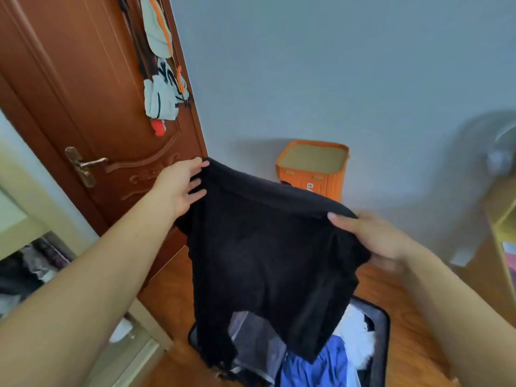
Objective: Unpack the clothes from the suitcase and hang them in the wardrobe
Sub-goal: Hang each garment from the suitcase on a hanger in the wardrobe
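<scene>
A person stands over an open suitcase (374,331) on the wooden floor (413,317) and holds a black garment (268,261) up in front of them with both hands. The left hand (178,188) has the top left corner, thumb on the far side of the cloth and fingers curled against the near side, pinching the edge. The right hand (374,236) grips the top right corner, thumb laid along the upper hem and the other fingers tucked under the fabric, so those I cannot see properly. The garment hangs spread between the two hands, well clear of the floor, its lower edge dangling above the suitcase.

Inside the suitcase lie a blue piece of clothing (315,364), something white (357,336) beside it, and a grey, see-through divider or cloth (257,347) partly behind the black hem.

On the left is a brown wooden door (92,107) with a metal handle (83,164); pale fabric items with orange trim (162,68) hang from its top. Further left, the light-coloured wardrobe (33,177) shows dark clothes (25,269) inside. An orange storage box (315,169) with a tan lid sits against the blue-grey wall (335,65), behind the raised garment. At the far right a blurred fan (499,152) and the edge of a yellowish shelf (502,227) can be made out
</scene>
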`<state>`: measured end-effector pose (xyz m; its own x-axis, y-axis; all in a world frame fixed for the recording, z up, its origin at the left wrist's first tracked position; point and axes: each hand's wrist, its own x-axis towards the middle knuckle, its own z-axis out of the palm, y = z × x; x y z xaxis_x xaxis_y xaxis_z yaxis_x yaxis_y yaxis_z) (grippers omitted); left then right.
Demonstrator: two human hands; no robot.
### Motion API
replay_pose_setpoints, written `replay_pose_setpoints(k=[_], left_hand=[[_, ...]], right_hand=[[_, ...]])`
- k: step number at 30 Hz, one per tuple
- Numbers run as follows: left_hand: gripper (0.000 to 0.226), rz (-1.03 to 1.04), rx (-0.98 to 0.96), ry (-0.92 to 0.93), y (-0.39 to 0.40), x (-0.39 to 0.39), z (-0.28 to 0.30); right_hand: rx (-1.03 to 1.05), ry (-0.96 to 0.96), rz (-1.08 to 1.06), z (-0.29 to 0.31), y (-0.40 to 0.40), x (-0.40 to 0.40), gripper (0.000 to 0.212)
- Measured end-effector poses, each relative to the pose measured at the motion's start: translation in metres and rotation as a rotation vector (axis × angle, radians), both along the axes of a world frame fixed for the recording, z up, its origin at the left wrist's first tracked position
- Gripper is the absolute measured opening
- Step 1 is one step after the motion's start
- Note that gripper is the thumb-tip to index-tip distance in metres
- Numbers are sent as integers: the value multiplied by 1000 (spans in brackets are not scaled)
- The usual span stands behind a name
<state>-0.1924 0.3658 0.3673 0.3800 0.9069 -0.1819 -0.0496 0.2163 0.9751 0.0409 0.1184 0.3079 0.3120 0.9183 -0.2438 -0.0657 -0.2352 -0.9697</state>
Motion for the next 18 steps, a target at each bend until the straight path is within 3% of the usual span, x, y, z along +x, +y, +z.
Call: replay_pose_setpoints(k=[3, 5, 8, 10, 12, 13, 16, 18], left_hand=[[66, -439, 70, 46, -20, -14, -10], [91, -646, 132, -34, -49, -26, -20], [114, -731, 348, 2, -105, -41, -47], [115, -556, 486, 176, -129, -45, -80], [106, -318, 436, 274, -140, -44, -109], [93, -228, 382, 292, -139, -42, -121], [24, -25, 290, 423, -110, -46, -161], [14, 74, 235, 467, -90, -58, -177]], right_hand=[[93, 457, -91, 46, 26, -23, 31], [42, 620, -128, 64, 56, -41, 29], [24, 728, -163, 80, 88, -67, 30], [26, 835, -199, 84, 101, -81, 39], [29, 891, -174, 83, 110, -91, 39], [25, 860, -150, 83, 115, -96, 37], [27, 713, -100, 88, 120, -92, 29], [63, 681, -179, 96, 112, -77, 29]])
